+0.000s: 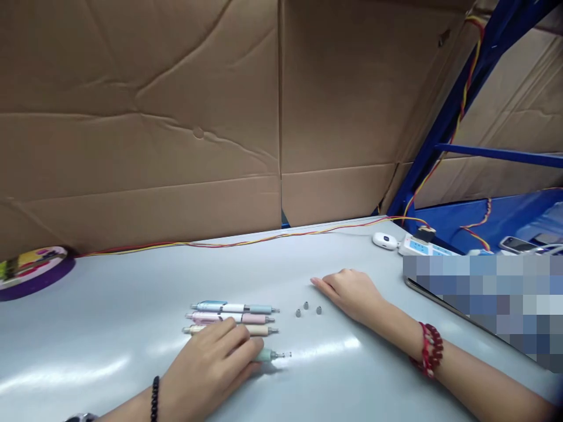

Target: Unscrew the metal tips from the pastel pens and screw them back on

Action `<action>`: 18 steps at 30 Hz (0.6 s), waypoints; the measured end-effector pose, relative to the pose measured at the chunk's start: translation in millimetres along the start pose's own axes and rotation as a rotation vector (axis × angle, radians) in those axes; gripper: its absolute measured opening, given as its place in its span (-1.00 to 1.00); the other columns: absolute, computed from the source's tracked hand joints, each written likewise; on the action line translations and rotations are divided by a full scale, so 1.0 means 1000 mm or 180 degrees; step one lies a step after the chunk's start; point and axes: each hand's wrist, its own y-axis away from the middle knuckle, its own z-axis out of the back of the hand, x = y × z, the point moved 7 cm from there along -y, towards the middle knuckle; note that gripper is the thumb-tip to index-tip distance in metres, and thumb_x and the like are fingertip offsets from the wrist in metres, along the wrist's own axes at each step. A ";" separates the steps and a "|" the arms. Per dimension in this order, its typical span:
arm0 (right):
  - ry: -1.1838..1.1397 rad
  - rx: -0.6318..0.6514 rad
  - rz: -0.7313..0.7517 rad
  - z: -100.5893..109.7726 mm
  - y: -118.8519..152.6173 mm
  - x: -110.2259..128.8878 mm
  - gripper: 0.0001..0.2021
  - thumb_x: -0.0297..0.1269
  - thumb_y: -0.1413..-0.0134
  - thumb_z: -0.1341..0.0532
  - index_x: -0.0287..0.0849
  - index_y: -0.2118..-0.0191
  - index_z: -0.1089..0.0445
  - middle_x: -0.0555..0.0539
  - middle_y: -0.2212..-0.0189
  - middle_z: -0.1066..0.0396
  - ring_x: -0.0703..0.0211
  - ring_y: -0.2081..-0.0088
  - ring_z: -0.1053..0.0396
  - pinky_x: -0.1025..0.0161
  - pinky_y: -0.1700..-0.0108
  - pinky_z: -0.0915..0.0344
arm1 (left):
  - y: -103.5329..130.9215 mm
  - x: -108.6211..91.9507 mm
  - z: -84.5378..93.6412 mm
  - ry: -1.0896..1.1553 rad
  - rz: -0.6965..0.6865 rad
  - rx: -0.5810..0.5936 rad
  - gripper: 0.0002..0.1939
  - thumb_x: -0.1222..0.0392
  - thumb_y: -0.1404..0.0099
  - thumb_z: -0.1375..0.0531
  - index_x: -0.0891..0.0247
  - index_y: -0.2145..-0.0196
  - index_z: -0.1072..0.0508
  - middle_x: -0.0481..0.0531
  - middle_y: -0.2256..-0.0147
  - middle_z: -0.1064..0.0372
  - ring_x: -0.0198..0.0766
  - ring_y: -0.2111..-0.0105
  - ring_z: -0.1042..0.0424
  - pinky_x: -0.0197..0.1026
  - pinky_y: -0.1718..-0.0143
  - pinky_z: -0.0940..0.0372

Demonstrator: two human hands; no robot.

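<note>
My left hand (pixel 220 357) is closed round a pale green click pen (pixel 266 354), whose bare metal and clear front end points right. Behind it three more pens lie side by side: blue and white (pixel 233 308), pink and white (pixel 233 317), and cream (pixel 261 330), the last partly covered by my fingers. Three small grey cone-shaped pen tips, one of them a front tip (pixel 298 313), stand to the right of the pens. Beyond these my right hand (pixel 352 293) rests on the table with curled fingers and its thumb pointing left; anything inside it is hidden.
A round purple-edged box (pixel 39 272) sits at the far left. Red and yellow wires (pixel 264 237) run along the back edge beneath a cardboard wall (pixel 176 146). On the right are a power strip (pixel 422 246), a white gadget (pixel 385 240), a blurred-out flat object (pixel 479 305) and a blue frame (pixel 453 111).
</note>
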 end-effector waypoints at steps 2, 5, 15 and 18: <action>0.0003 0.0010 -0.0012 0.001 0.000 0.000 -0.46 -0.13 -0.34 0.09 -0.16 0.53 -0.47 -0.12 0.53 -0.50 0.08 0.46 -0.45 0.27 0.49 -0.09 | -0.001 0.003 -0.001 -0.0026 0.0132 0.0053 -0.64 0.13 -0.52 0.19 0.19 0.20 -0.38 0.05 0.36 -0.38 -0.13 0.40 -0.31 -0.17 0.39 -0.19; -0.0005 0.0017 -0.0031 0.003 0.002 0.000 -0.42 -0.11 -0.36 0.13 -0.16 0.55 -0.46 -0.13 0.55 -0.49 0.09 0.46 -0.45 0.28 0.49 -0.12 | -0.002 0.007 -0.003 0.0007 0.0332 0.0162 -0.71 0.17 -0.50 0.14 0.16 0.12 -0.37 0.06 0.27 -0.40 -0.09 0.30 -0.31 -0.12 0.29 -0.23; 0.0055 0.0132 -0.0283 0.002 0.002 -0.005 -0.48 -0.06 -0.34 0.06 -0.22 0.52 -0.40 -0.03 0.56 -0.45 0.20 0.46 -0.42 0.22 0.37 -0.30 | 0.006 0.025 0.001 -0.0569 0.0574 0.0141 -0.41 -0.11 -0.29 -0.13 0.05 -0.23 -0.15 0.15 -0.25 0.02 0.24 -0.21 0.02 0.31 -0.12 0.04; 0.0107 0.0168 -0.0308 0.001 0.001 -0.007 -0.55 -0.05 -0.32 0.00 -0.23 0.47 -0.38 0.02 0.53 -0.43 0.27 0.45 -0.41 0.21 0.31 -0.35 | 0.011 0.037 -0.004 -0.0612 0.0859 0.0346 -0.27 -0.29 -0.23 -0.10 0.03 -0.26 -0.09 0.15 -0.26 0.01 0.26 -0.23 0.05 0.37 -0.12 0.09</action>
